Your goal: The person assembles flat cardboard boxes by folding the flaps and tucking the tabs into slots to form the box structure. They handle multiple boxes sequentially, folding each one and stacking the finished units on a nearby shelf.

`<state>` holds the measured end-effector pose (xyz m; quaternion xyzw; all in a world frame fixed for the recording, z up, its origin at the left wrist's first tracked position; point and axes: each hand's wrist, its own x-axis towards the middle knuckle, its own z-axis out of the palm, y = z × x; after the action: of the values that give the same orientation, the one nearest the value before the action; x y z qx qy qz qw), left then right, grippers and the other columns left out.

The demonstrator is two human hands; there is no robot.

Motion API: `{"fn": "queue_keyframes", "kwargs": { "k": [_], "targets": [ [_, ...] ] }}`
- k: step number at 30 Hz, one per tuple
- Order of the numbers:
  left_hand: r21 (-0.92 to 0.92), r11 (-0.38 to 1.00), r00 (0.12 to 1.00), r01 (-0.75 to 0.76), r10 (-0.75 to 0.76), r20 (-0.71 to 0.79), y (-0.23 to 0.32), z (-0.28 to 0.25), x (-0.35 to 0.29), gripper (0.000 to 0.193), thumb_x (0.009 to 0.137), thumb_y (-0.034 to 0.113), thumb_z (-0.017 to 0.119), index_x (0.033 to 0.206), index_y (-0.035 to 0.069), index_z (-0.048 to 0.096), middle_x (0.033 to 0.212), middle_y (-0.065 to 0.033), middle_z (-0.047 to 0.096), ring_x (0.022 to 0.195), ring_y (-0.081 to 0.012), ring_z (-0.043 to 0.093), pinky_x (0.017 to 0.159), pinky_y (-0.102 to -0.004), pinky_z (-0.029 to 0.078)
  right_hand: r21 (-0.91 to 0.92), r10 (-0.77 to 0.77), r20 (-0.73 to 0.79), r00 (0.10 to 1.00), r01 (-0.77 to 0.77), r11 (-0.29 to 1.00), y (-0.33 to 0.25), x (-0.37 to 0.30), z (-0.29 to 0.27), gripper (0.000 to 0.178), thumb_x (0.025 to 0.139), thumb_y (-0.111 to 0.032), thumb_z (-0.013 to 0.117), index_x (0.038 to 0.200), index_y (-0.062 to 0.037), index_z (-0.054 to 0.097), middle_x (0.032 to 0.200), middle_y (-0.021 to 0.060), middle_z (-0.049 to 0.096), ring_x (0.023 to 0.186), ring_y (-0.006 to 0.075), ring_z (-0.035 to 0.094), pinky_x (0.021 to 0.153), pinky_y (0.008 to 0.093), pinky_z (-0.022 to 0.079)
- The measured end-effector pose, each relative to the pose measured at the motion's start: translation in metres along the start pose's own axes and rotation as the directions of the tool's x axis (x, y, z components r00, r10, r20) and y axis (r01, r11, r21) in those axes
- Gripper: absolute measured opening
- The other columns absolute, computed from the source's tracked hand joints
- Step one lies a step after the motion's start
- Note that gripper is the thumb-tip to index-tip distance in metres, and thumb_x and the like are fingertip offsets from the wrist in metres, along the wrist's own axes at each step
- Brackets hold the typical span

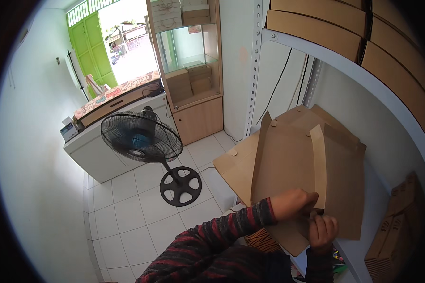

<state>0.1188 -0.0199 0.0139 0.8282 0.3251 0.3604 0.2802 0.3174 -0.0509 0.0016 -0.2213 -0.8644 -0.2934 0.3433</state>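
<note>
A brown cardboard box blank [288, 160], partly folded, lies on the shelf in front of me with its long side flaps standing up. My left hand [293, 203] reaches across from the left, its fingers closed on the near end of the cardboard, by the inner upright flap. Close beside it, nearer to me, my right hand [324, 230] is curled with its fingers pressed on the near corner flap of the same blank. The fingertips of both hands are partly hidden by the cardboard and by the hands themselves.
More flat cardboard [238, 162] lies under the blank. Folded cardboard pieces [394, 226] are stacked at the right. Brown boxes [316, 28] fill the upper metal shelf [335, 54]. A black standing fan [141, 137] is on the tiled floor at left, before a white counter [99, 158] and a display cabinet [198, 118].
</note>
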Motion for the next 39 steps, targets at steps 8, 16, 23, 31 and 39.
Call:
{"fn": "queue_keyframes", "kwargs": {
  "k": [8, 16, 23, 31, 39],
  "targets": [
    [0.067, 0.996, 0.998, -0.063, 0.064, -0.017, 0.002, -0.001, -0.001, 0.014, 0.082, 0.007, 0.062, 0.095, 0.001, 0.057, 0.074, -0.0178, 0.063, 0.074, -0.0367, 0.064, 0.066, -0.0425, 0.050, -0.011, 0.009, -0.021, 1.000, -0.009, 1.000, -0.001, -0.002, 0.003, 0.009, 0.075, -0.002, 0.068, 0.083, 0.0019, 0.067, 0.085, 0.0111, 0.066, 0.077, 0.0238, 0.063, 0.067, 0.0368, 0.051],
    [0.145, 0.988, 0.998, -0.055, 0.055, 0.001, -0.002, 0.003, -0.002, 0.016, 0.084, 0.010, 0.061, 0.096, 0.001, 0.054, 0.070, -0.0175, 0.062, 0.070, -0.0376, 0.063, 0.063, -0.0439, 0.049, -0.001, 0.007, 0.010, 1.000, -0.007, 1.000, -0.001, -0.006, 0.003, 0.011, 0.076, -0.002, 0.068, 0.086, 0.0008, 0.069, 0.092, 0.0118, 0.068, 0.079, 0.0233, 0.064, 0.066, 0.0352, 0.050],
    [0.042, 0.991, 0.992, -0.125, 0.124, 0.029, -0.002, 0.003, -0.003, 0.017, 0.083, 0.005, 0.059, 0.099, 0.002, 0.055, 0.073, -0.0171, 0.064, 0.073, -0.0369, 0.065, 0.064, -0.0426, 0.050, 0.034, 0.039, -0.039, 0.998, -0.038, 0.999, -0.001, -0.009, 0.006, 0.011, 0.075, -0.002, 0.068, 0.085, 0.0024, 0.069, 0.087, 0.0123, 0.067, 0.078, 0.0239, 0.064, 0.062, 0.0359, 0.049],
    [0.042, 0.997, 0.997, -0.066, 0.065, 0.034, -0.007, -0.006, -0.009, 0.012, 0.087, 0.008, 0.058, 0.098, 0.002, 0.056, 0.071, -0.0179, 0.063, 0.072, -0.0377, 0.064, 0.064, -0.0419, 0.050, 0.014, 0.126, 0.052, 0.991, -0.127, 0.992, -0.008, 0.013, -0.006, 0.014, 0.076, -0.002, 0.066, 0.089, 0.0027, 0.068, 0.095, 0.0137, 0.066, 0.079, 0.0250, 0.062, 0.061, 0.0373, 0.048],
    [0.032, 0.998, 0.993, -0.048, 0.044, 0.112, 0.016, -0.016, -0.013, 0.013, 0.088, 0.013, 0.059, 0.096, 0.002, 0.057, 0.067, -0.0191, 0.062, 0.068, -0.0382, 0.063, 0.063, -0.0422, 0.050, 0.097, 0.412, 0.253, 0.875, -0.447, 0.889, -0.008, 0.029, -0.018, 0.017, 0.075, -0.005, 0.064, 0.091, 0.0013, 0.066, 0.100, 0.0120, 0.065, 0.093, 0.0309, 0.058, 0.083, 0.0460, 0.043]
  ]
}}
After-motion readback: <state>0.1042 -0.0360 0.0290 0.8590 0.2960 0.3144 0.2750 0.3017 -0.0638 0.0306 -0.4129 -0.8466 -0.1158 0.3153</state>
